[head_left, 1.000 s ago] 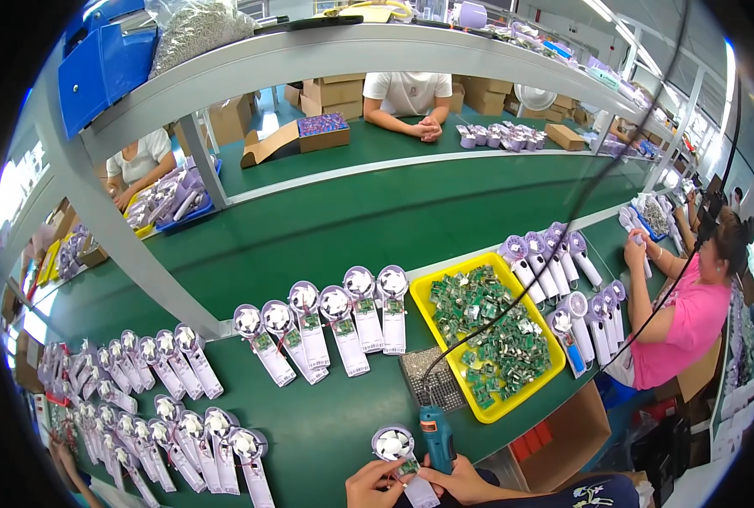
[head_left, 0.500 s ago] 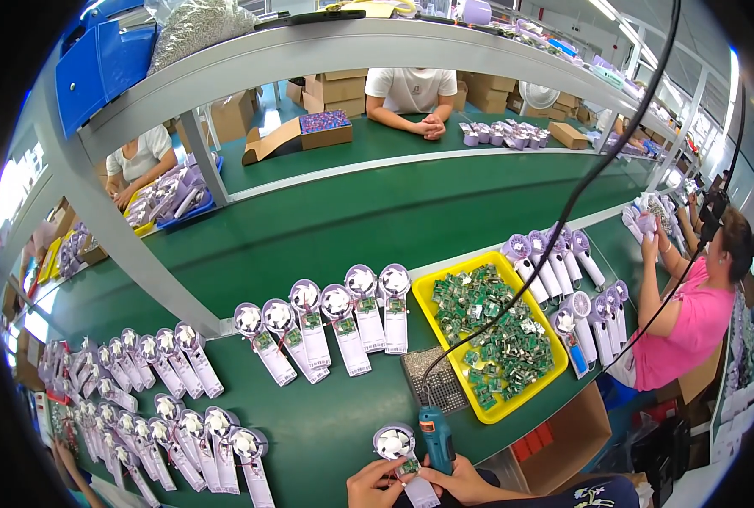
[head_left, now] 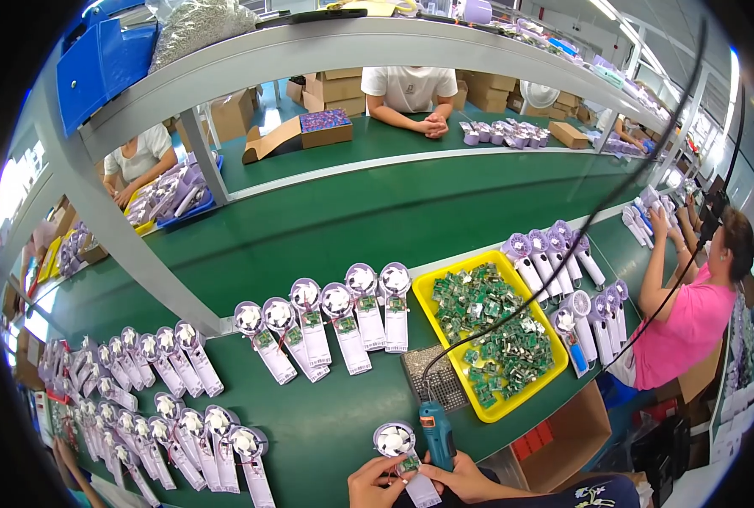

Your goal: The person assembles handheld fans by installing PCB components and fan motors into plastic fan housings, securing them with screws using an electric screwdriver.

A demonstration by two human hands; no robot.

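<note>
My left hand (head_left: 378, 483) grips a lilac and white handheld fan (head_left: 396, 438) at the lower edge of the view. It lies with its back off, so the white blades and a small green circuit board (head_left: 408, 464) show. Against the board's right side press the fingertips of my right hand (head_left: 461, 478). A teal electric screwdriver (head_left: 437, 433) sits in the crook of that same hand, cord end up; its lower end is hidden by the fingers.
A yellow tray (head_left: 421, 296) of loose circuit boards stands right of centre, beside a metal block of small parts (head_left: 423, 372). Rows of opened fans (head_left: 192, 440) lie left; others (head_left: 307, 326) line the bench ahead. A black cord (head_left: 563, 241) crosses the view. A person in pink (head_left: 686, 313) works at right.
The hanging cord has swung to the right at its upper part. The person in pink has raised their hands with a fan part. My own hands have barely moved.
</note>
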